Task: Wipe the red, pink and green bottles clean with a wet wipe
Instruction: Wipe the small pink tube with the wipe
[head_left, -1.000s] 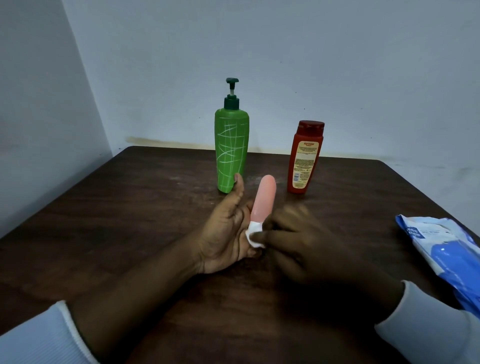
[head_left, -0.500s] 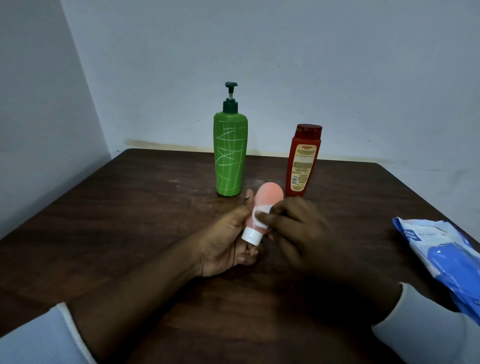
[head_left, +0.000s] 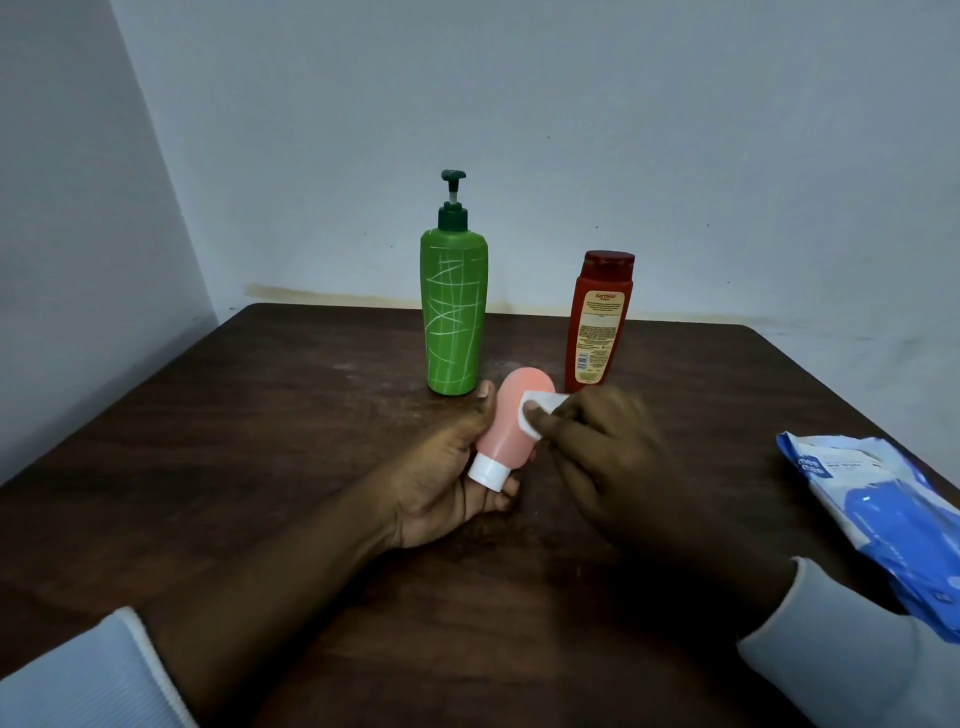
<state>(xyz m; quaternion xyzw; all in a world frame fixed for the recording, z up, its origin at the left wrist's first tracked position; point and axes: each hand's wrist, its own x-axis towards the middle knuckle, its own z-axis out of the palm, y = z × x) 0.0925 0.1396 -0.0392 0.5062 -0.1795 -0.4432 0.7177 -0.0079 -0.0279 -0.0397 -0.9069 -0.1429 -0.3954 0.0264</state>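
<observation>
The pink bottle (head_left: 511, 421) in the left hand (head_left: 441, 478) is plain salmon-pink with a white cap (head_left: 488, 472). The wipe (head_left: 537, 410) in the right hand (head_left: 613, 457) is white. Beyond the left hand, the green bottle (head_left: 454, 317) is bright green with thin pale criss-cross lines and a dark green pump (head_left: 452, 208). Beyond the right hand, the red bottle (head_left: 597, 364) has a darker red lid (head_left: 609, 262) and a yellow label (head_left: 598, 327) with dark print. Right of the right hand, the pack (head_left: 883, 514) is blue and white. The table (head_left: 260, 415) is dark brown wood grain.

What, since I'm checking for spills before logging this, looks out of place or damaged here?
Nothing stands out. The green bottle and red bottle stand upright, with no puddles. The pink bottle is tilted only because the left hand holds it while the right hand presses the wet wipe on it.
</observation>
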